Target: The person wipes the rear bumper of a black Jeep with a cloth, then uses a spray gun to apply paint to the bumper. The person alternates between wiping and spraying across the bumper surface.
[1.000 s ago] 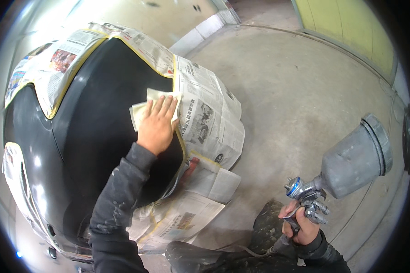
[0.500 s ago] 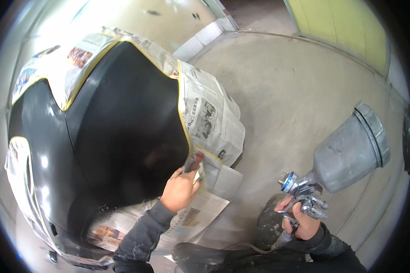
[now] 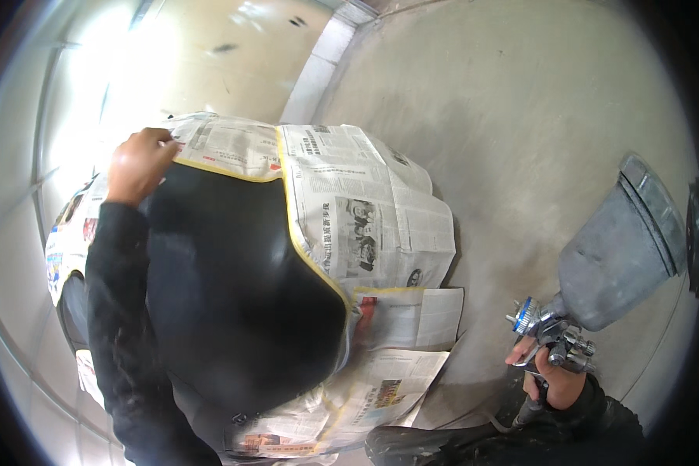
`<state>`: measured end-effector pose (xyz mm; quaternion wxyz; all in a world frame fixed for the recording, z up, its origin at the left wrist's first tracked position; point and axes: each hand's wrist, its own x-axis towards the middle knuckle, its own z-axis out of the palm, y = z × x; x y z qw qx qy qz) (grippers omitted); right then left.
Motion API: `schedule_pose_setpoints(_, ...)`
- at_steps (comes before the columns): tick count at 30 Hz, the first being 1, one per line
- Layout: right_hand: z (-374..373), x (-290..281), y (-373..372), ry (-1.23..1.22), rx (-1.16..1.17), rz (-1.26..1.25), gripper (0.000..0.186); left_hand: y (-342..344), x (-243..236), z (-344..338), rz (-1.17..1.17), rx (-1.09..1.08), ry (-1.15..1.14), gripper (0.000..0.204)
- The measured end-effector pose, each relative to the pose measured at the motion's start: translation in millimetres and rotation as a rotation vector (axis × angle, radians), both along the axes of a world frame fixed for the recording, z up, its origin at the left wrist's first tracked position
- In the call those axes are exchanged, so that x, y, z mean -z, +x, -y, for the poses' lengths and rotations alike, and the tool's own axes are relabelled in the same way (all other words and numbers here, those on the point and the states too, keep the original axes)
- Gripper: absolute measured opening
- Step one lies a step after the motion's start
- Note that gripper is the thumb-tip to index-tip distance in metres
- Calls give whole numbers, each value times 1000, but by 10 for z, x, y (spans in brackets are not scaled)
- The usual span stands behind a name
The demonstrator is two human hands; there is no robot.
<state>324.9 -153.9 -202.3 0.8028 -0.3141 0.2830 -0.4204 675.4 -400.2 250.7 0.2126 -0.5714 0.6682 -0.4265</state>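
My right hand [image 3: 555, 384] grips a metal spray gun [image 3: 547, 326] at the lower right, its fingers wrapped round the handle. A large grey paint cup [image 3: 617, 248] sits tilted on the gun. My left hand [image 3: 140, 165] is at the far left edge of a smooth black car body panel [image 3: 233, 272], beside the masking newspaper. Its fingers are curled; whatever they hold is hidden. Newspaper sheets [image 3: 342, 202] surround the panel, fixed along its edge with yellow masking tape [image 3: 307, 262]. My left forearm hides part of the panel's left side.
Grey concrete floor [image 3: 512, 116] stretches to the right of the car. A pale wall [image 3: 241, 46] stands beyond it, with a bright glare at the upper left. More newspaper [image 3: 396, 369] hangs low at the near side. A hose [image 3: 499, 423] runs from the gun.
My left hand has moved from the panel's near right edge up to its far left edge. The spray gun, still in my right hand, now appears slightly farther right. The view has shifted.
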Motion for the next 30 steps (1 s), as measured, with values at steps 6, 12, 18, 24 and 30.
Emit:
schedule_pose_setpoints(6, 125, -55, -4, 72, -38, 5, 53, 432, 343, 886, 61, -486, 289, 47)
schedule_pose_setpoints(12, 226, 10, 100, 112, -14, -42, 57, 567, 656, 1099, 163, -587, 335, 49)
schedule_pose_setpoints(18, 210, 79, 142, 149, 15, -67, 59, 485, 1055, 1263, 215, -777, 378, 57)
schedule_pose_setpoints(24, 172, 120, 137, 166, 23, 14, 40, 622, 1335, 1333, 270, -696, 378, 67)
schedule_pose_setpoints(30, 52, 193, 34, 126, 14, 11, 58, 385, 1426, 1127, 130, -470, 192, 81)
